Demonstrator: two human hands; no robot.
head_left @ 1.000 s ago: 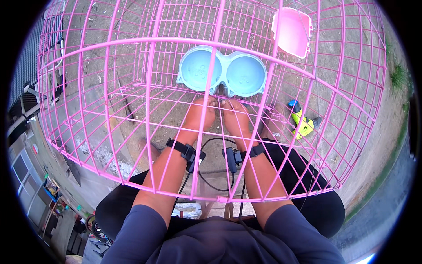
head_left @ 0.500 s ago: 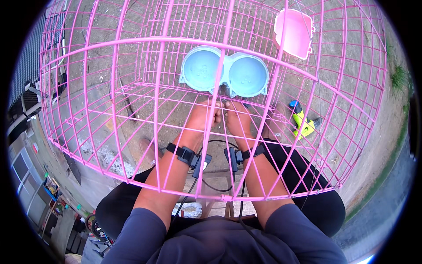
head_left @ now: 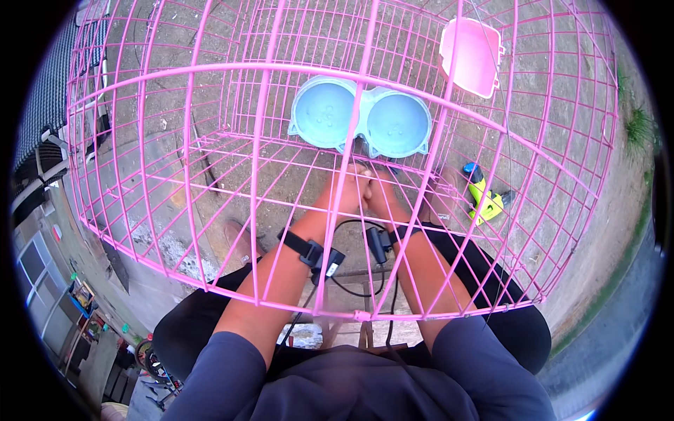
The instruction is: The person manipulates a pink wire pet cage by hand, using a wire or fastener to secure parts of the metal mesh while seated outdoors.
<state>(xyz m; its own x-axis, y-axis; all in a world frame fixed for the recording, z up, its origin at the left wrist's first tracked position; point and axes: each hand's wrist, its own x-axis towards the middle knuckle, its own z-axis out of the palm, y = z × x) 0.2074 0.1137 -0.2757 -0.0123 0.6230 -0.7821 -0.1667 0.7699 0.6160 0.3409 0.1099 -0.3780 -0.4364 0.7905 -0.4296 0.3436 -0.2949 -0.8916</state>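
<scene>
A pink wire cage (head_left: 362, 316) stands over my forearms, and its bars cross in front of both hands. My left hand (head_left: 354, 184) is closed, its fingertips meeting those of my right hand (head_left: 380, 189) at the cage's wires. The right hand is closed too; whatever the fingers pinch is hidden or too small to make out. Just beyond them is a light-blue double bowl (head_left: 323, 112) with small ear-like points on its rim, seen through the bars. Each wrist wears a black strap with a small box and cable.
A pink plastic tray (head_left: 476, 59) is at the cage's far right. On the ground to the right lies a yellow-green power tool (head_left: 486, 203) with a blue end. A dark woven chair (head_left: 53, 91) stands at far left. My knees flank the cage's near edge.
My left hand has moved right and slightly away from me, so the two hands now touch. The left forearm has shifted and turned with it. Cage and bowl have barely shifted in view.
</scene>
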